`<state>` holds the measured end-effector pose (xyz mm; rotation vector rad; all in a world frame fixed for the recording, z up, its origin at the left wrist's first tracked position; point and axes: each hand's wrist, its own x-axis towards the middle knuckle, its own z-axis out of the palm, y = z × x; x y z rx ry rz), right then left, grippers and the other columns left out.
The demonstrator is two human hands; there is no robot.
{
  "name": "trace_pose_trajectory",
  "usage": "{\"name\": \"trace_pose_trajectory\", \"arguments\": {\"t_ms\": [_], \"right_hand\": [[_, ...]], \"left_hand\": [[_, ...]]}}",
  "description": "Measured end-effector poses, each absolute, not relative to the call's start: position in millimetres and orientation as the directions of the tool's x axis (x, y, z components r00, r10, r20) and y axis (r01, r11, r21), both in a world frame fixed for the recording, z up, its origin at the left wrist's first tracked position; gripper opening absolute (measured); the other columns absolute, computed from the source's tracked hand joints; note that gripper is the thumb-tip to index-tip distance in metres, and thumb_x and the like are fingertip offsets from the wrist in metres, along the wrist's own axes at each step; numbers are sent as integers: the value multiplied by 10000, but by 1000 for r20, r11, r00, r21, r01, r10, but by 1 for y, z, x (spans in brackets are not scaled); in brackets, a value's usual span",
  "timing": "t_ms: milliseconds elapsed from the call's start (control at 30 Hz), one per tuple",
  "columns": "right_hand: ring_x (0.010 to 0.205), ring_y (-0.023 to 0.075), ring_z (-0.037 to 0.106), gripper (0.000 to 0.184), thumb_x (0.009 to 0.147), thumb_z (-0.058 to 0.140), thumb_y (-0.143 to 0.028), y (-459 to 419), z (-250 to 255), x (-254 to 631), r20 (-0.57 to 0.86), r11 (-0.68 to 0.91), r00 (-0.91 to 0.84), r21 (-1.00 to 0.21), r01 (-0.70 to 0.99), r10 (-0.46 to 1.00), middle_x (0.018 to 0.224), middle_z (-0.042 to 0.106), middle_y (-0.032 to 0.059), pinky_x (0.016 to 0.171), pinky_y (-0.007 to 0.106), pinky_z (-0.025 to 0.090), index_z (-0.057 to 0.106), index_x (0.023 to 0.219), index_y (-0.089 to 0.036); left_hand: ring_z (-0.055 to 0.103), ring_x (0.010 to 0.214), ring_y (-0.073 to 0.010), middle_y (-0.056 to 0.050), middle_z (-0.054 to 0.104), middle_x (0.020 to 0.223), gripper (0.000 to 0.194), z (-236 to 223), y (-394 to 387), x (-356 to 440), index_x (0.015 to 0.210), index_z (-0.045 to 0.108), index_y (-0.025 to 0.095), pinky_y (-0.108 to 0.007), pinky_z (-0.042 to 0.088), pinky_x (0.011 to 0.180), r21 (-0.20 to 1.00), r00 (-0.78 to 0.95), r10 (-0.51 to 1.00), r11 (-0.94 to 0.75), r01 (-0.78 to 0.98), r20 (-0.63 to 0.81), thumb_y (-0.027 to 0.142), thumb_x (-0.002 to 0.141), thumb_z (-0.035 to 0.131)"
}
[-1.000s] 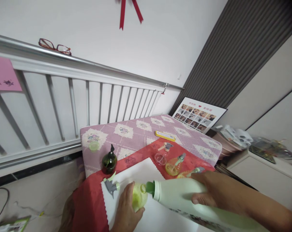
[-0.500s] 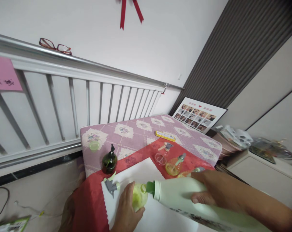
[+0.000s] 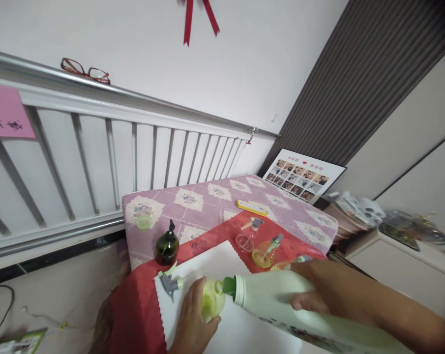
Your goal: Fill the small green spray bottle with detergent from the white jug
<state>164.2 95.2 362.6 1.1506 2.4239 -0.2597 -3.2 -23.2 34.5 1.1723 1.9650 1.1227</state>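
Note:
My right hand grips a large pale green jug tipped on its side, its green spout pressed to the mouth of a small yellow-green round bottle. My left hand is wrapped around that small bottle, steadying it on a white mat. A grey and green spray head lies loose on the mat just left of my left hand.
A dark green spray bottle stands on the red cloth. A clear and a yellow spray bottle lie further back. A green cap and a yellow box rest on the pink tablecloth. A white railing stands to the left.

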Motion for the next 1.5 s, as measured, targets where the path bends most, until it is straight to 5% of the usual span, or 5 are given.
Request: {"name": "trace_pose_trajectory", "arguments": {"t_ms": [1500], "right_hand": [[854,271,667,305,765,625,-490,92,367,163,-472,638,-566,-10,770,676,970,739,94,692,314,425,661,889,-214]], "left_hand": [[341,1443,-281,-133,402,1538,878,35,-23,-4,1458,307,134,-416,280,1218,877,-449,892,250,410,-44,233,632,588]]}}
